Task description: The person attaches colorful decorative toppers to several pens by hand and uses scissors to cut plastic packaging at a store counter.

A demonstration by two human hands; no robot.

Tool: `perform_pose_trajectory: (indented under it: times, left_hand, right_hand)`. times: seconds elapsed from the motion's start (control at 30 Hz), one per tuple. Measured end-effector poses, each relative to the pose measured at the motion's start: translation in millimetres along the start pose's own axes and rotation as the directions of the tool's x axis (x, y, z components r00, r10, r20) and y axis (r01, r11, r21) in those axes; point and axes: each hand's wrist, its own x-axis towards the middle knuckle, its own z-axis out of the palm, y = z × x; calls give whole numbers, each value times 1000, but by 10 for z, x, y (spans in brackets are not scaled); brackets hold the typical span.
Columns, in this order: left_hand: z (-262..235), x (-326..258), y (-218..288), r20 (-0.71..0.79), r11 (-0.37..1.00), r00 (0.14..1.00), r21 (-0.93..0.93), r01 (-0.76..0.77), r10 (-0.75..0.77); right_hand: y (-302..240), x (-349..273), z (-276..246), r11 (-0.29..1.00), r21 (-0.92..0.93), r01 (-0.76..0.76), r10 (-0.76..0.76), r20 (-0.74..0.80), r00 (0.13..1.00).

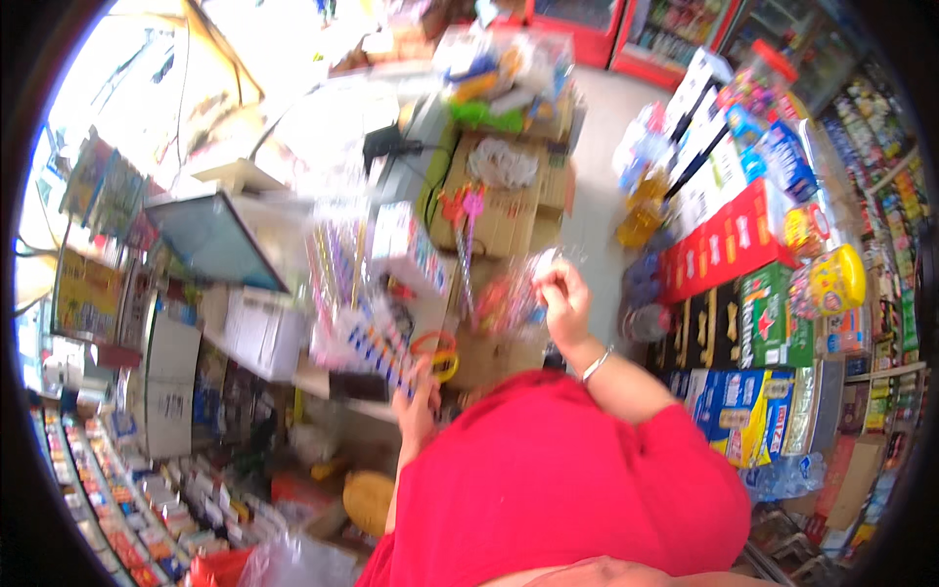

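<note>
My right hand [565,305], with a silvery bracelet at the wrist, is raised in a pinch at the top of a clear plastic bag [509,293]. Reddish contents show through the bag, blurred. Lower left, my left hand [419,399] closes around the near end of a strip with blue and white marks [377,350]. Just beyond those fingers lie red and yellow rings [445,364], perhaps scissor handles. Two glittery sticks, one with a pink top [473,203], stand between the hands and the cardboard boxes [499,220].
A monitor [220,238] and a white box [262,333] stand on the left counter. Clear-wrapped sticks [337,259] rise beside a white carton [406,249]. Stacked goods, including a red box [719,240] and a yellow-lidded jar [836,282], line the right side. Several cigarette-like packs [108,499] fill shelves lower left.
</note>
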Motion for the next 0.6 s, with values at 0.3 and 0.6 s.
perform_pose_trajectory:
  times: [0.3,0.6]
  left_hand:
    - [314,98,129,-15,995,995,-38,-95,94]
    - [178,-23,66,-84,978,985,-137,-160,149]
  right_hand:
    - [932,230,-377,64,-781,621,504,562,655]
    - [700,261,74,380,-507,773,439,835,332]
